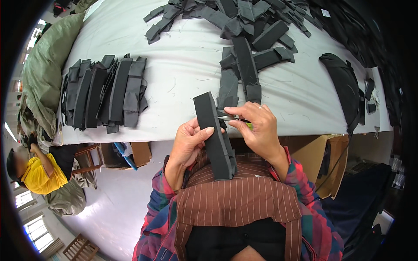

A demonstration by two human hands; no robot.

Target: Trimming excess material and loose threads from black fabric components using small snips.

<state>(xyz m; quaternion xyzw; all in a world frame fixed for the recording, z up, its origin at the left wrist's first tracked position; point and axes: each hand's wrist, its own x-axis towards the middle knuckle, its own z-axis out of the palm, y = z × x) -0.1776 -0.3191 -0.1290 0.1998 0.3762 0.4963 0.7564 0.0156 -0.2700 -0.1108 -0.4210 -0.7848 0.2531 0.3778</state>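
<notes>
My left hand [190, 140] is closed around a long black fabric strip [210, 135], its thumb pressed on the flat face. The strip stands tilted over the table's front edge, its lower end near my striped apron. In my right hand [257, 126], pinched between thumb and fingers, are small thread snips [227, 118] with metal blades and a bit of yellow-green. Their tips touch or nearly touch the strip's right edge; the exact contact is too small to tell. Just beyond my hands lie more dark strips [246, 65], crossing one another.
A row of stacked dark strips [104, 93] stands at the left of the white-covered table [183, 87]. A loose heap of strips [235, 15] spreads at the far side. A black fabric piece [342, 87] lies right. Cardboard boxes [311, 158] sit below. A person in yellow [43, 174] is at left.
</notes>
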